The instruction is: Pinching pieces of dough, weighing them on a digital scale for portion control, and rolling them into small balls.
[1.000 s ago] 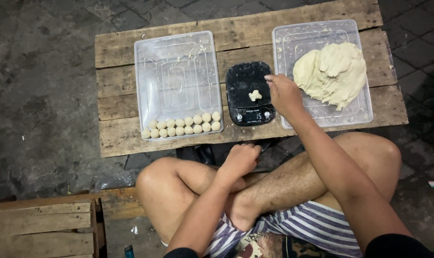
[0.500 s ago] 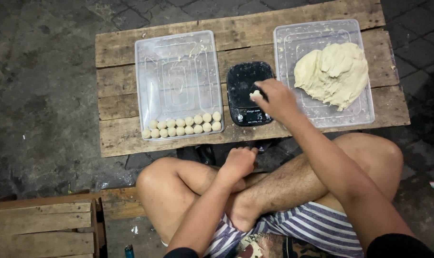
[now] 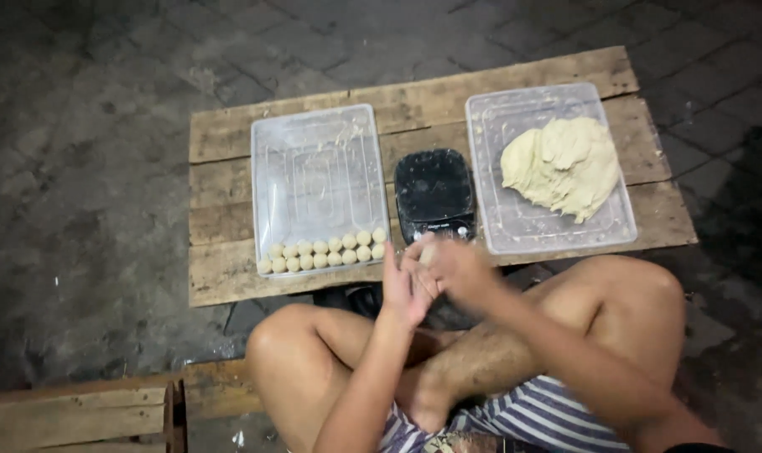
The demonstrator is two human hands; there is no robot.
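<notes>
My left hand [image 3: 404,289] and right hand [image 3: 456,270] are pressed palm to palm just in front of the near edge of the wooden pallet table [image 3: 230,277]. Small pale dough piece [image 3: 428,252] sits between them, mostly hidden; only a sliver shows at the top. Both hands are motion-blurred. Left fingers look straight and pressed together against the lump; right fingers curl over it, exact grip hard to make out.

My hands cover the near end of the black kitchen scale [image 3: 434,191]; its display is unreadable. Scale top is dark, flat, glossy.

Left clear plastic tray [image 3: 314,168]: rectangular, smeared with flour, two rows of small round dough balls [image 3: 324,248] along its near edge. Right clear plastic tray [image 3: 490,151]: holds a big lumpy dough mass [image 3: 565,166], soft, folded, cream-coloured.

Table is rough, worn planks. Ground is dark paving. My crossed bare legs and striped shorts [image 3: 532,419] are cut off at the bottom edge.
</notes>
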